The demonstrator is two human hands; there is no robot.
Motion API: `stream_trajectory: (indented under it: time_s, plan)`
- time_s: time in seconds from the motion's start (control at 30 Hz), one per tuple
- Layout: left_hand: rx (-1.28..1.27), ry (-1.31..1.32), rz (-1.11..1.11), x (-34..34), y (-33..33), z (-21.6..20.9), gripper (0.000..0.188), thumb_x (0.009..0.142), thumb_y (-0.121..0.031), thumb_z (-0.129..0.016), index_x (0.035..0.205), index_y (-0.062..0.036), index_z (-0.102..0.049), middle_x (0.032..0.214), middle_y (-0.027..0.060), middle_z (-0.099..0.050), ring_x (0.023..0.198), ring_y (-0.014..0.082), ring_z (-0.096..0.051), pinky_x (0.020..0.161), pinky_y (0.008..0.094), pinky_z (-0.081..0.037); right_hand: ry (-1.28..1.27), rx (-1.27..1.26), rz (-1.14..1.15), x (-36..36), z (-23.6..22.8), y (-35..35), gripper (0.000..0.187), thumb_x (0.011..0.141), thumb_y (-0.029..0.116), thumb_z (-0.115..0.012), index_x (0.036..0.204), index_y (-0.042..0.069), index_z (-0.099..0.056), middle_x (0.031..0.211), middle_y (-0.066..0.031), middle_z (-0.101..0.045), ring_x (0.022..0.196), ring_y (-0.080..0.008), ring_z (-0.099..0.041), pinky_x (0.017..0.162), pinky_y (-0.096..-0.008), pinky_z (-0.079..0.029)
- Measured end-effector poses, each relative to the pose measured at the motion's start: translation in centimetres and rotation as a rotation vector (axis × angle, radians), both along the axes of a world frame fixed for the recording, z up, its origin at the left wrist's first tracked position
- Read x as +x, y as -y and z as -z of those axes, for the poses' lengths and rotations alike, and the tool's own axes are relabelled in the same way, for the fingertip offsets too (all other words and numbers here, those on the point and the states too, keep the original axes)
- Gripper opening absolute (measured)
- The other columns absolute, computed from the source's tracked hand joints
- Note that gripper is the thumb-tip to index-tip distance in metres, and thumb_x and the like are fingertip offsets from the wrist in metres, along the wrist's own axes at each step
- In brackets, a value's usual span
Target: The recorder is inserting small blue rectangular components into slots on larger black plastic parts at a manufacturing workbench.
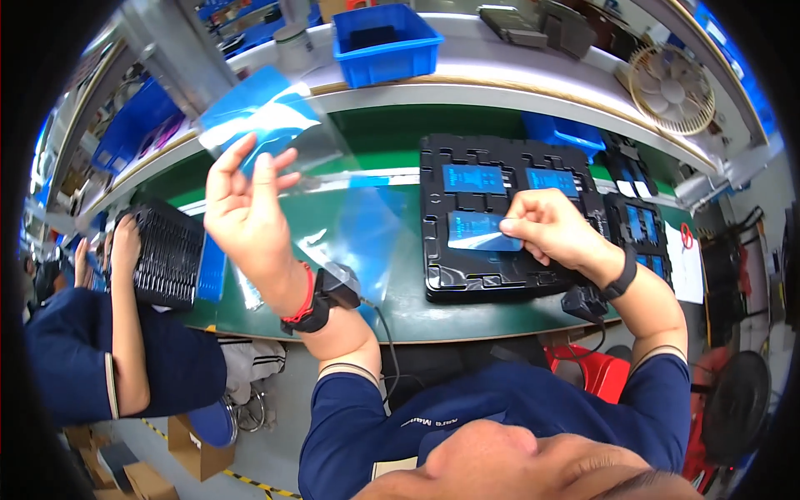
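— What do we have in front of us, biggest first?

— The green counter (392, 308) runs across our lap, and on it sits a black moulded tray (500, 279) with blue panels in its pockets. A second tray lies further to our right, and a blue bin (387, 42) stands on the raised shelf behind (a co-worker's arm rests on another dark tray at our far left).

— And our hands?

— Our left hand (246, 212) is lifted above the counter, fingers loosely spread, thumb and forefinger pinching the clear blue-tinted film (275, 117). The film trails up and away from that hand, toward the shelf, and hangs slack.

— The right one?

— Our right hand (546, 229) is down on the tray, fingers drawn together, fingertips pinching the right edge of a small blue panel (475, 232).

— How does that panel lie?

— It sits in the near-middle pocket, just left of our right fingertips, its long axis running left to right across the tray. The right hand is touching it; the left is well apart, up and to the left.
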State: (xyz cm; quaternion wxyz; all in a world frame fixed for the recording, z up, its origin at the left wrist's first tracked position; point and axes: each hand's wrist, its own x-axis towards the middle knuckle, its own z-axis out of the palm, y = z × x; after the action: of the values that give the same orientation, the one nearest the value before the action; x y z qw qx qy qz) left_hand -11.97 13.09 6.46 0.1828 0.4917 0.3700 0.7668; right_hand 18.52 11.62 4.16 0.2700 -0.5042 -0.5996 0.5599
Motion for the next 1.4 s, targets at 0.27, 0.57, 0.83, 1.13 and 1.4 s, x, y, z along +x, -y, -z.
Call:
stream_trajectory:
  time_s: [0.27, 0.57, 0.83, 1.13, 1.4]
  plan:
    - [-0.019, -0.032, 0.025, 0.8, 0.3, 0.1, 0.023, 0.086, 0.004, -0.054, 0.109, 0.0097, -0.053, 0.099, 0.0154, -0.06, 0.079, 0.0219, -0.066, 0.059, 0.0235, -0.055, -0.007, -0.121, 0.005, 0.5, 0.2, -1.7, 0.017, 0.083, 0.015, -0.065, 0.074, 0.003, -0.056, 0.057, -0.0027, -0.053, 0.036, -0.003, -0.041, 0.03, -0.0181, -0.032]
    - [-0.033, -0.052, 0.055, 0.9, 0.3, 0.1, 0.024, 0.086, 0.004, -0.054, 0.109, 0.0096, -0.053, 0.098, 0.0156, -0.061, 0.079, 0.0204, -0.066, 0.059, 0.0224, -0.055, 0.016, -0.157, -0.042, 0.3, 0.1, -2.5, 0.014, 0.081, 0.009, -0.065, 0.074, 0.001, -0.057, 0.057, -0.0051, -0.053, 0.035, -0.0048, -0.039, 0.029, -0.0205, -0.03]
    - [-0.066, -0.058, 0.06, 1.3, 0.4, 0.1, 0.023, 0.087, 0.004, -0.053, 0.109, 0.0086, -0.053, 0.097, 0.0142, -0.062, 0.078, 0.0192, -0.066, 0.059, 0.0216, -0.053, -0.007, -0.175, -0.045, 0.4, 0.1, -2.6, 0.014, 0.081, 0.009, -0.065, 0.074, 0.0, -0.057, 0.058, -0.005, -0.053, 0.034, -0.0041, -0.038, 0.029, -0.0203, -0.028]
    - [-0.069, -0.067, 0.081, 1.9, 0.6, 0.1, 0.023, 0.086, 0.004, -0.054, 0.109, 0.0074, -0.054, 0.096, 0.013, -0.063, 0.079, 0.0178, -0.066, 0.06, 0.0219, -0.053, 0.056, -0.166, -0.029, 0.1, 0.1, -2.3, 0.014, 0.081, 0.009, -0.065, 0.073, 0.002, -0.057, 0.056, -0.0032, -0.053, 0.034, -0.0037, -0.038, 0.029, -0.0193, -0.027]
    - [-0.072, -0.054, 0.108, 2.0, 0.2, -0.1, 0.024, 0.086, 0.005, -0.054, 0.11, 0.007, -0.054, 0.095, 0.0125, -0.063, 0.079, 0.018, -0.066, 0.06, 0.0217, -0.052, 0.232, -0.069, 0.009, -0.9, -0.4, -2.2, 0.015, 0.08, 0.008, -0.066, 0.071, 0.001, -0.057, 0.055, -0.0049, -0.054, 0.034, -0.0052, -0.038, 0.029, -0.0222, -0.027]
